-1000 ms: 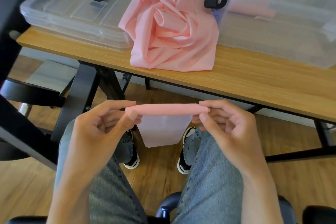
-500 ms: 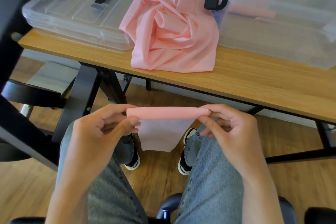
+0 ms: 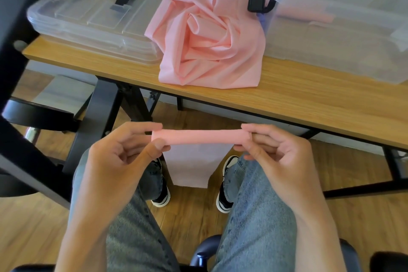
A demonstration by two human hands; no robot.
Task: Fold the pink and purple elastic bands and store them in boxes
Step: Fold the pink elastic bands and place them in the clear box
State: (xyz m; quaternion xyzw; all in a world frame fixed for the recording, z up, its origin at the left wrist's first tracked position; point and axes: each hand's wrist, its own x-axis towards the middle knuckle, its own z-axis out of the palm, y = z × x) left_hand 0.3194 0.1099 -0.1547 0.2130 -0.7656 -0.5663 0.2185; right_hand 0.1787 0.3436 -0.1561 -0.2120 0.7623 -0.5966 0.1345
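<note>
Pink band mid-roll, both hands on it, held over the lap.

Left hand & right hand each pinch an end of the rolled pink band, loose tail hanging btwn the knees. Risk: thumb slips, stretchy roll springs open or rolls crooked. Open box is well apart on the table, next to the unfolded pink pile.

Tabletop across upper frame; lid upper left, band pile centre, box upper right; rolled band between both hands, lower centre
</note>
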